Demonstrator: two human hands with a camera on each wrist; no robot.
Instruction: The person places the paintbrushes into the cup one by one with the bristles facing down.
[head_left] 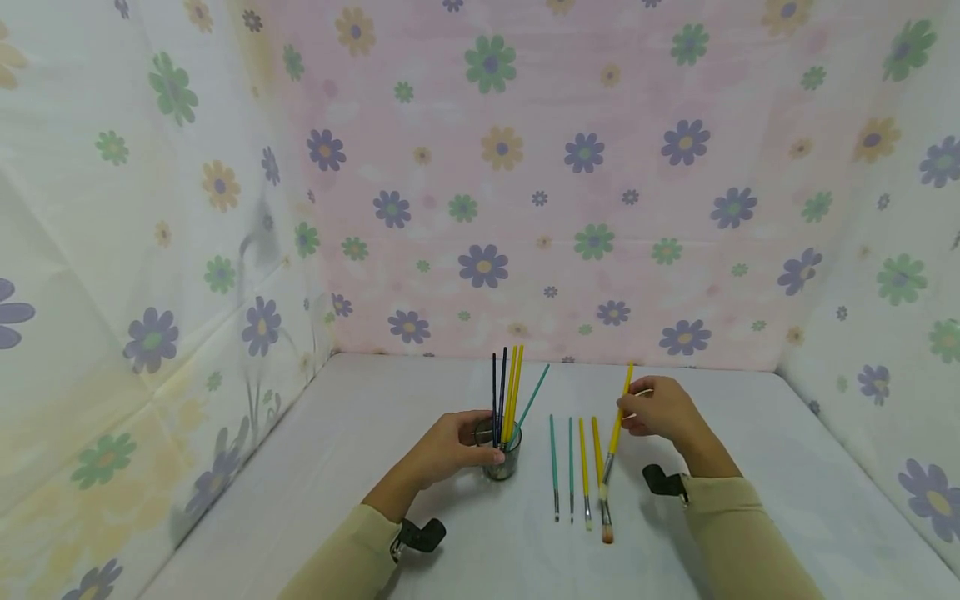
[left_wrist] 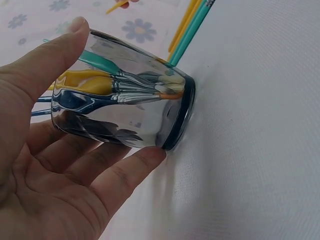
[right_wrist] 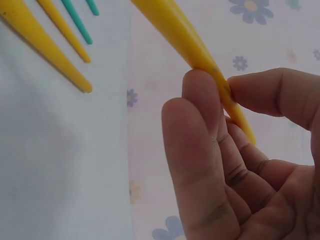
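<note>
My left hand (head_left: 448, 448) grips a clear glass cup (head_left: 501, 454) that stands on the white table (head_left: 375, 417); fingers and thumb curl round its wall (left_wrist: 125, 115). Several paintbrushes (head_left: 510, 392) stand in it, dark blue, yellow and teal, bristles down (left_wrist: 165, 90). My right hand (head_left: 660, 410) pinches a yellow-handled paintbrush (head_left: 617, 425) near the handle's tip (right_wrist: 210, 70), tilted with its bristles low near the table. Several more brushes (head_left: 573, 471), teal and yellow, lie side by side on the table between the cup and my right hand.
Flowered cloth walls (head_left: 525, 183) close in the table at the back, left and right. Black wrist mounts (head_left: 420, 535) sit on both beige sleeves.
</note>
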